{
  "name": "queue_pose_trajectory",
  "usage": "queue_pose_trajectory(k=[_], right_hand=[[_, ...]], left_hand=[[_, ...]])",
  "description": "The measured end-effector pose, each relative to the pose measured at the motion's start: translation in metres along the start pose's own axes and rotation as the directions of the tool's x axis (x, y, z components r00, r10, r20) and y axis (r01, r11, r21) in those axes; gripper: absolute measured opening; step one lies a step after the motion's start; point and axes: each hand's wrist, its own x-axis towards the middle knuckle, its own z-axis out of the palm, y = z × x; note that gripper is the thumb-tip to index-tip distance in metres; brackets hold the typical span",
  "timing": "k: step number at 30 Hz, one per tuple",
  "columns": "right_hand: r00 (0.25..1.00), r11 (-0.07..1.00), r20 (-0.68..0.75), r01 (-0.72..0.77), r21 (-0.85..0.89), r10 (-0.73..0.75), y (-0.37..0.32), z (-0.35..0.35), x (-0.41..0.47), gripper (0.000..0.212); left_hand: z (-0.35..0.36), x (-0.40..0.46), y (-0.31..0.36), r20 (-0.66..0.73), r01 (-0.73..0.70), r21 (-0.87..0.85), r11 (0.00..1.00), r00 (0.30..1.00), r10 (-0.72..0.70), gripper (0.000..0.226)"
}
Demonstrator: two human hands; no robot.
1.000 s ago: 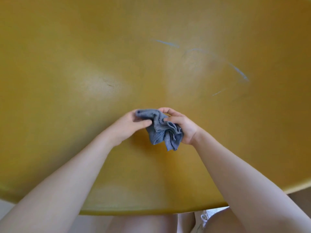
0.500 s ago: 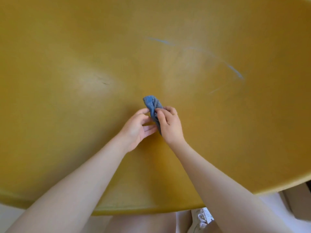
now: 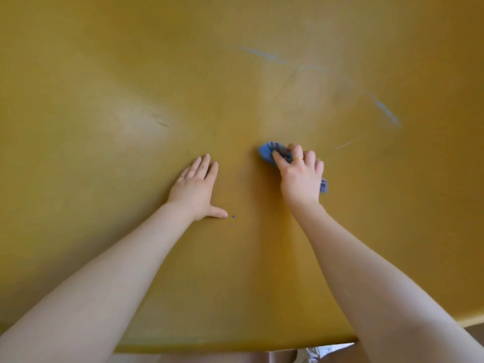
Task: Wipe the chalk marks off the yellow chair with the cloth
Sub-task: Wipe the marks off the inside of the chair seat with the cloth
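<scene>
The yellow chair seat [image 3: 110, 74] fills nearly the whole view. Pale blue chalk marks [image 3: 386, 112] curve across its upper right, with a streak higher up and a fainter line lower right. My right hand [image 3: 301, 179] presses a bunched blue cloth [image 3: 269, 151] onto the seat just right of centre, below and left of the marks. The cloth pokes out past my fingertips and behind my palm. My left hand [image 3: 196, 189] lies flat on the seat to the left, fingers spread, holding nothing.
Two tiny blue specks [image 3: 233, 216] lie by my left thumb. A small dark scuff [image 3: 163, 123] marks the seat at left. The seat's front edge [image 3: 235, 347] runs along the bottom, with my legs below it.
My left hand has let go of the cloth and spread flat on the seat. My right hand has bunched the cloth and pressed it down to the right.
</scene>
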Motion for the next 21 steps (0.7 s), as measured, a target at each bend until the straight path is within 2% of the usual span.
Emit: queue_pose_trajectory(k=[2, 5, 7, 8, 9, 11, 12, 13, 15, 17, 19, 21], right_hand=[[0.986, 0.999, 0.162, -0.04, 0.016, 0.037, 0.008, 0.01, -0.002, 0.048], [0.984, 0.988, 0.168, 0.041, 0.15, -0.067, -0.006, 0.016, -0.012, 0.043], [0.971, 0.965, 0.189, 0.095, 0.245, -0.144, -0.015, 0.018, -0.013, 0.041], [0.972, 0.945, 0.188, 0.074, 0.319, -0.14, -0.017, 0.018, -0.012, 0.04], [0.979, 0.899, 0.178, 0.008, 0.438, -0.096, -0.019, 0.016, -0.009, 0.039], [0.978, 0.673, 0.194, -0.194, 0.714, 0.076, -0.022, 0.007, -0.005, 0.037], [0.975, 0.578, 0.194, -0.222, 0.785, 0.112, -0.026, -0.001, -0.008, 0.036], [0.984, 0.585, 0.157, -0.179, 0.791, 0.09, -0.03, -0.007, -0.013, 0.035], [0.988, 0.75, 0.109, 0.013, 0.661, -0.113, -0.04, -0.01, -0.032, 0.039], [0.89, 0.82, 0.278, 0.163, 0.548, -0.362, -0.051, -0.012, -0.055, 0.044], [0.796, 0.8, 0.385, 0.196, 0.567, -0.468, -0.06, -0.013, -0.073, 0.047], [0.812, 0.77, 0.389, 0.113, 0.627, -0.436, -0.064, -0.017, -0.08, 0.047]], left_hand=[[0.0, 0.005, 0.003, -0.029, 0.096, 0.029, 0.995, 0.995, -0.095, 0.132], [-0.003, 0.007, -0.001, -0.035, 0.114, 0.039, 0.993, 0.993, -0.113, 0.136], [-0.008, 0.005, -0.008, 0.0, 0.07, 0.031, 0.997, 0.998, -0.07, 0.129], [-0.011, 0.004, -0.012, 0.025, 0.048, 0.022, 0.999, 0.999, -0.048, 0.124], [-0.013, 0.002, -0.016, 0.05, 0.027, 0.011, 1.0, 0.998, -0.028, 0.119], [-0.017, -0.002, -0.024, 0.076, -0.011, -0.013, 1.0, 0.997, 0.012, 0.105], [-0.018, -0.003, -0.027, 0.072, -0.028, -0.026, 0.999, 0.997, 0.03, 0.095], [-0.016, -0.005, -0.029, 0.062, -0.041, -0.038, 0.998, 0.997, 0.043, 0.086], [-0.013, -0.008, -0.03, 0.038, -0.053, -0.042, 0.998, 0.998, 0.055, 0.07], [-0.009, -0.011, -0.028, 0.014, -0.048, -0.035, 0.998, 0.999, 0.049, 0.059], [-0.007, -0.014, -0.025, 0.009, -0.035, -0.061, 0.998, 0.999, 0.036, 0.054], [-0.004, -0.018, -0.022, 0.016, -0.031, -0.082, 0.996, 0.999, 0.032, 0.052]])
